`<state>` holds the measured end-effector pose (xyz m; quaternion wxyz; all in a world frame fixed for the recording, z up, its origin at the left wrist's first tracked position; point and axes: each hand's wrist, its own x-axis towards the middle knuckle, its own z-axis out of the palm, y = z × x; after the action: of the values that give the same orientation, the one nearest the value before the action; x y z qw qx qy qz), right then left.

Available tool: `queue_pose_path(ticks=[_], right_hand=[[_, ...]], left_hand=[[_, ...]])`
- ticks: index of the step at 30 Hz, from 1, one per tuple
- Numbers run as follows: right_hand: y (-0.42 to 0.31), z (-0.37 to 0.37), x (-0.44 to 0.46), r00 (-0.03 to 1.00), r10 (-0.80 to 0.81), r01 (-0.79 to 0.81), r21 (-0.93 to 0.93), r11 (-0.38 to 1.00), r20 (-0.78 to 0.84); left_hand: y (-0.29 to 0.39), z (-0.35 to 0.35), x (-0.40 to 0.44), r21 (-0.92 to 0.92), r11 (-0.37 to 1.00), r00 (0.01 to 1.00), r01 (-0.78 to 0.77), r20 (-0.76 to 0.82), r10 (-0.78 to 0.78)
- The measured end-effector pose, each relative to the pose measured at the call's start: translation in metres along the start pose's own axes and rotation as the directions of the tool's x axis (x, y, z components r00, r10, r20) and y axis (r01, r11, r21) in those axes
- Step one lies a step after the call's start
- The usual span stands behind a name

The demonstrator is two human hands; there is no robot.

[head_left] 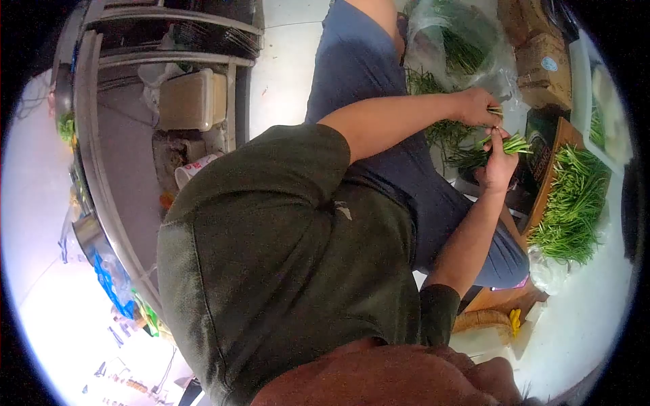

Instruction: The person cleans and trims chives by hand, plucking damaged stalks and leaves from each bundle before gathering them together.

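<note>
Head view: a seated person works with 2 bare hands, held close together in front of the knees. The right hand point(497, 166) has a narrow grip, its fingers closed around a bunch of green stems point(516, 144) whose pale ends poke out past it. The left hand point(476, 108), just beside it, is also narrow, pinching a few stems point(496, 110) near its fingertips; whether these belong to the same bunch I cannot tell.

Just beyond the right hand, a thick pile of greens point(572, 203) lies on a wooden board point(544, 179), most of the stems running roughly the same way. Loose greens point(443, 132) lie below the left hand, looking more tangled, and more show through a clear plastic bag point(487, 27) farther off. A cardboard box point(545, 64) stands near the bag.

The step in hand seems to be handling a small bunch, stem by stem, between the fingers. I judge the next move calls for a firm but gentle right grip, so that the stems stay aligned without bruising, and a light left pinch. Loose stems could slip if the right fingers slacken.
</note>
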<state>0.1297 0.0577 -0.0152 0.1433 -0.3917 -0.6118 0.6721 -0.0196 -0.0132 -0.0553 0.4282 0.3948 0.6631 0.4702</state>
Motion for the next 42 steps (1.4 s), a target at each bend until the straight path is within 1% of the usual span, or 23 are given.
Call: queue_pose_path(ticks=[2,4,5,7,8,11,14,17,20,22,23,25,26,29,32,35,38,40,41,42], right_hand=[[0.0,-0.001,-0.002,0.999,0.035,-0.035,0.011,0.999,0.001],[0.001,-0.001,-0.003,0.997,0.077,-0.076,0.054,0.996,-0.009],[0.003,-0.003,-0.002,0.996,0.084,-0.085,0.078,0.993,0.012],[0.006,-0.005,0.0,0.994,0.095,-0.102,0.127,0.987,0.057],[0.008,-0.006,0.001,0.995,0.088,-0.094,0.13,0.987,0.054],[0.006,-0.006,0.001,0.997,0.071,-0.076,0.133,0.988,0.042],[0.008,-0.005,0.002,0.997,0.074,-0.078,0.134,0.988,0.031],[0.007,-0.003,0.001,0.996,0.085,-0.087,0.12,0.989,0.02],[0.009,-0.009,0.002,0.996,0.083,-0.086,0.101,0.991,0.032],[0.01,-0.009,0.003,0.996,0.079,-0.083,0.111,0.99,0.044],[0.011,-0.01,0.003,0.996,0.08,-0.084,0.088,0.993,0.047],[0.009,-0.009,0.002,0.995,0.08,-0.083,0.043,0.996,0.053],[0.01,-0.01,0.002,0.995,0.08,-0.083,0.058,0.995,0.056],[0.01,-0.009,0.003,0.995,0.084,-0.089,0.1,0.991,0.056],[0.007,-0.008,0.002,0.995,0.092,-0.096,0.131,0.987,0.04],[0.01,-0.009,0.004,0.996,0.084,-0.089,0.147,0.985,0.039],[0.011,-0.009,0.003,0.994,0.102,-0.106,0.128,0.986,0.038],[0.015,-0.01,0.003,0.995,0.09,-0.093,0.099,0.991,0.042],[0.017,-0.011,0.004,0.993,0.087,-0.095,0.111,0.989,0.076],[0.017,-0.011,0.005,0.991,0.083,-0.096,0.124,0.988,0.107]], left_hand=[[0.005,-0.005,0.002,0.111,0.993,0.998,0.038,0.047,-0.044],[-0.002,-0.002,0.007,0.082,0.996,1.0,0.019,0.018,-0.02],[-0.005,-0.001,0.009,0.069,0.998,1.0,0.009,0.001,-0.009],[-0.002,-0.003,0.008,0.065,0.997,0.999,0.049,-0.028,-0.047],[0.0,-0.003,0.007,0.061,0.996,0.997,0.069,-0.041,-0.067],[0.011,-0.006,-0.003,-0.06,0.987,0.988,0.15,-0.008,-0.151],[0.01,-0.008,-0.007,0.125,0.988,0.995,-0.095,0.05,0.089],[0.004,-0.004,-0.003,0.169,0.985,0.999,-0.047,0.03,0.043],[-0.004,-0.005,0.004,0.253,0.963,0.995,-0.094,-0.007,0.099],[-0.002,-0.006,0.003,0.218,0.974,0.997,-0.062,-0.023,0.069],[-0.001,-0.007,0.004,0.202,0.978,0.998,-0.045,-0.031,0.052],[-0.004,-0.012,0.011,0.246,0.969,0.999,-0.007,-0.035,0.016],[-0.006,-0.014,0.015,0.267,0.964,0.999,0.012,-0.037,-0.002],[-0.012,-0.014,0.015,0.088,0.996,0.984,0.023,-0.179,-0.007],[-0.008,-0.017,0.013,0.175,0.97,0.967,0.166,-0.223,-0.125],[0.001,-0.009,-0.001,0.11,0.988,0.981,0.111,-0.172,-0.091],[-0.008,0.006,-0.001,-0.004,0.999,0.995,-0.054,-0.081,0.054],[-0.015,0.014,0.003,-0.047,0.997,0.998,-0.062,0.0,0.063],[-0.019,0.017,0.006,-0.069,0.995,0.997,-0.066,0.04,0.069],[-0.018,0.015,0.007,-0.105,0.995,1.0,0.0,0.011,0.001]])
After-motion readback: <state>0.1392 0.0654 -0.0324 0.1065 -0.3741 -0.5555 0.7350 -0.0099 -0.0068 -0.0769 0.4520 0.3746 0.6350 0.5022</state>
